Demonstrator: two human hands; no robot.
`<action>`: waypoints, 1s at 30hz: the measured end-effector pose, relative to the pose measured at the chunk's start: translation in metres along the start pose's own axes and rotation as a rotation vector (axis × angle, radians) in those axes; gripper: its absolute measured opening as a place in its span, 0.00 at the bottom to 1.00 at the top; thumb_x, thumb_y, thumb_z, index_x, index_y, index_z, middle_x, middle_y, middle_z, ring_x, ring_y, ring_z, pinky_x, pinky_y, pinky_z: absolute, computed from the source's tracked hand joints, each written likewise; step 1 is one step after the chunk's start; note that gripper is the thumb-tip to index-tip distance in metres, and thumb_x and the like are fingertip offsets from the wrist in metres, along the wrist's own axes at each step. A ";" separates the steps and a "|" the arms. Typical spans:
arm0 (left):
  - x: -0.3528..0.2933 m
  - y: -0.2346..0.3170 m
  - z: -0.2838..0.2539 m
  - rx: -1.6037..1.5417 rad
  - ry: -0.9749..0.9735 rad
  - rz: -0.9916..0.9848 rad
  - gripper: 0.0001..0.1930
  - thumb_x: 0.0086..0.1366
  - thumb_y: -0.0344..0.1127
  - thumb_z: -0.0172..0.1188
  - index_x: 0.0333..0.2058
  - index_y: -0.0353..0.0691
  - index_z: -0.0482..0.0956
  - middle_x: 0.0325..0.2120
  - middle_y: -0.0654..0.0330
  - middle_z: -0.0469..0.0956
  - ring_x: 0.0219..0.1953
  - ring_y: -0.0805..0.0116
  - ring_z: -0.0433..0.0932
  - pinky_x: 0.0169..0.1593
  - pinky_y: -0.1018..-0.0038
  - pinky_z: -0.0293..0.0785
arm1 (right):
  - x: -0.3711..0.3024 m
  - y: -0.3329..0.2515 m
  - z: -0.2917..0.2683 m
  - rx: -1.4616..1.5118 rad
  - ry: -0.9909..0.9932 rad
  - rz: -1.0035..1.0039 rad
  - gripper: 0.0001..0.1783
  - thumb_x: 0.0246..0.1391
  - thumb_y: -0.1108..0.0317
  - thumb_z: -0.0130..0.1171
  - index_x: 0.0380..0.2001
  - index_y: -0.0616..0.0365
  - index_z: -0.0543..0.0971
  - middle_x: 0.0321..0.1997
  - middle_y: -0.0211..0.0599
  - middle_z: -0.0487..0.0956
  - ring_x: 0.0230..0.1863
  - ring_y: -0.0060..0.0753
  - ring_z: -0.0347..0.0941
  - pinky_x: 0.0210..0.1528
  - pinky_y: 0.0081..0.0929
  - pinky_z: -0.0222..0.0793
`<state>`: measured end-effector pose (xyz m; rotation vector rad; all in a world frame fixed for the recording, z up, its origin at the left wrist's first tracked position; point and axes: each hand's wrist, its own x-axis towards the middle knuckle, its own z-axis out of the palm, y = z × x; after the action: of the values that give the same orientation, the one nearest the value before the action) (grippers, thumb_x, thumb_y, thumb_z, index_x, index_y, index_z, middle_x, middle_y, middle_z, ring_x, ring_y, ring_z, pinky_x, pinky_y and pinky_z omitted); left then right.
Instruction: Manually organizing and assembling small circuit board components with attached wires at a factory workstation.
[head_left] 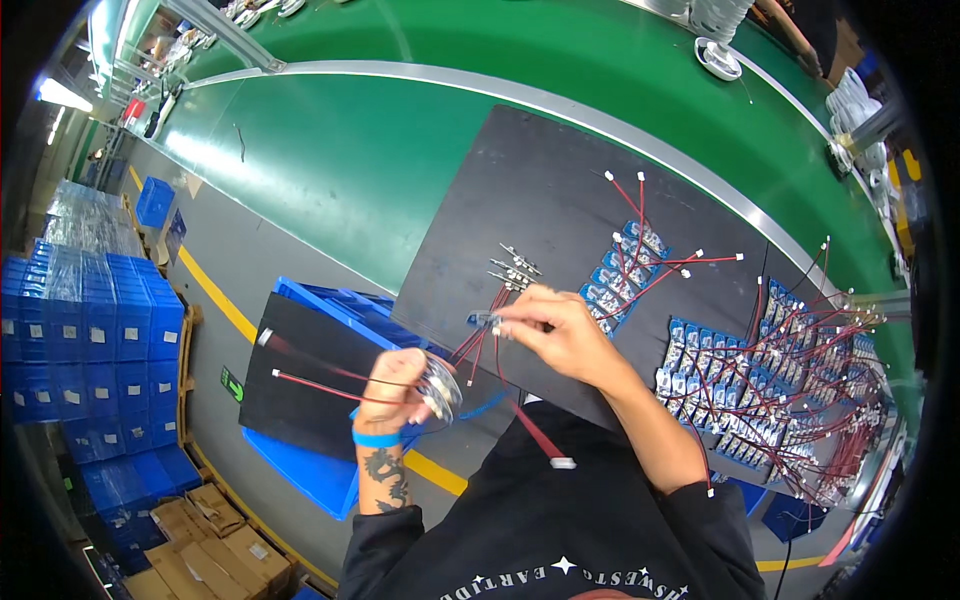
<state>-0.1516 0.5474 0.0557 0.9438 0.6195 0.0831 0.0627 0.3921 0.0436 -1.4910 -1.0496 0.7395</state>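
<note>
Black sweatshirt sleeves (560,520) fill the bottom of the view, nearest the camera, with both forearms rising from them. Beyond lies a long green tabletop (340,160) edged in a pale metal strip, and on it a large black mat (540,190) that gives the small parts a dark, flat working ground. At the mat's right, rows of small blue battery packs (745,385) with red and black wires lie laid out side by side, probably so each one can be picked up in turn. A blue crate (300,470) topped with a black sheet sits below the tabletop's edge, on the person's left.

Raised between the mat and the camera, the left hand (395,385) has its fingers curled shut around a small roll of clear tape (440,390), with red wires (310,385) trailing across it. The right hand (560,335) pinches thumb and forefinger together on a small pale connector (490,322) where several red and black wires meet; the view is too small to tell whether tape is already on it.
</note>
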 end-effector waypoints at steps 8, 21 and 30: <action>-0.014 0.008 0.008 0.253 0.063 0.061 0.16 0.72 0.32 0.50 0.51 0.25 0.75 0.33 0.53 0.82 0.26 0.73 0.79 0.25 0.80 0.71 | -0.006 -0.007 0.016 -0.010 0.158 -0.082 0.18 0.53 0.70 0.66 0.47 0.63 0.80 0.39 0.37 0.78 0.31 0.29 0.74 0.30 0.26 0.69; -0.011 -0.026 -0.033 -0.248 -0.322 0.294 0.25 0.68 0.44 0.58 0.33 0.16 0.78 0.26 0.36 0.80 0.19 0.51 0.81 0.23 0.66 0.80 | 0.003 0.021 0.014 -0.062 0.043 -0.217 0.10 0.53 0.79 0.63 0.39 0.65 0.83 0.34 0.38 0.80 0.35 0.26 0.78 0.35 0.24 0.72; -0.012 -0.004 0.032 0.341 0.016 0.190 0.18 0.75 0.35 0.46 0.45 0.24 0.79 0.33 0.50 0.84 0.26 0.63 0.84 0.30 0.73 0.80 | -0.017 -0.022 0.018 0.185 -0.081 -0.073 0.17 0.50 0.74 0.68 0.45 0.61 0.82 0.34 0.33 0.78 0.29 0.21 0.70 0.29 0.20 0.64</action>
<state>-0.1451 0.5181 0.0715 1.3326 0.5672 0.1574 0.0354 0.3844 0.0602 -1.2673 -1.0610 0.8276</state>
